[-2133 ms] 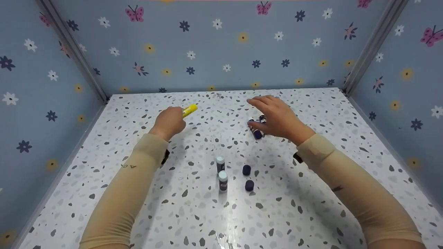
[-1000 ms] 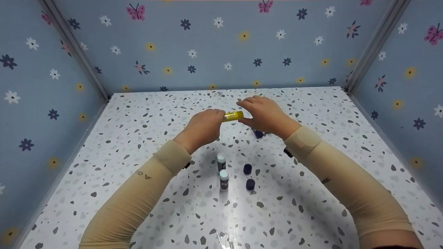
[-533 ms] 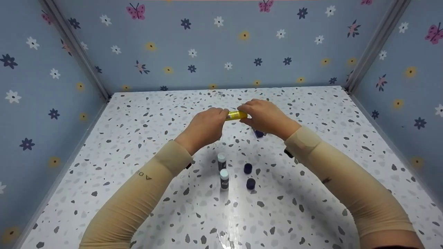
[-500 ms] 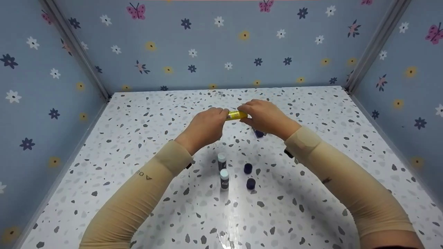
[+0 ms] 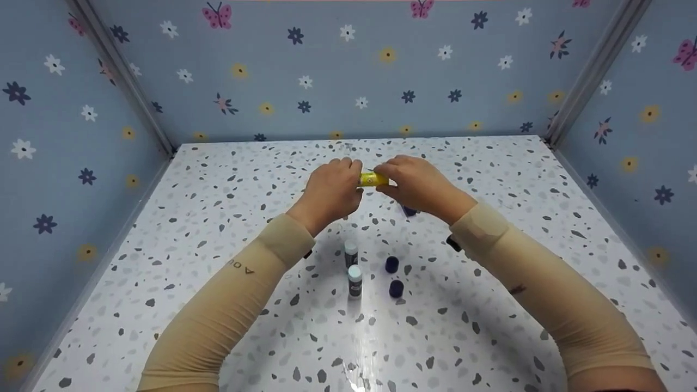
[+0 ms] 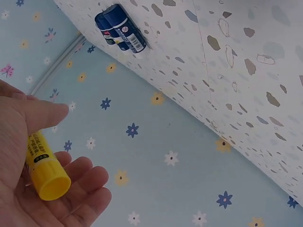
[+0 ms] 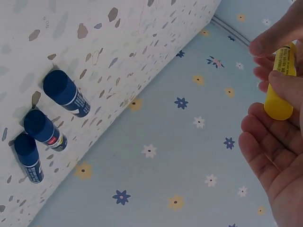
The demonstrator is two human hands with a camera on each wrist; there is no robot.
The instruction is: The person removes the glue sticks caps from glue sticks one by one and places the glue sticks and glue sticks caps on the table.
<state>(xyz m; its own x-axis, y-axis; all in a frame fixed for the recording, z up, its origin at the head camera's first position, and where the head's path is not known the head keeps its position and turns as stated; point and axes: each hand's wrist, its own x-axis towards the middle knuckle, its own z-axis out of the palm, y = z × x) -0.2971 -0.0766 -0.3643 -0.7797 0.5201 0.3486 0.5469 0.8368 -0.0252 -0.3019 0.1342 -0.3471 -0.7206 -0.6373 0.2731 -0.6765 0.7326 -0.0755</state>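
Note:
A yellow glue stick lies roughly level between my hands above the table. My right hand pinches its right end; in the right wrist view the thumb presses on the yellow barrel. My left hand is around the left end with its fingers spread apart. In the left wrist view, the yellow end shows between the raised thumb and loosely bent fingers. Below stand two pale-topped dark tubes and two short navy pieces. Partly hidden under my right hand is a navy-capped stick.
In the right wrist view, three navy-capped glue sticks are on the speckled table. A blue flowered back wall rises behind, with side walls left and right.
My left hand brought the glue stick rightward to my right hand, which then took its end. Since half a second ago, the left hand has lifted slightly and its fingers have loosened.

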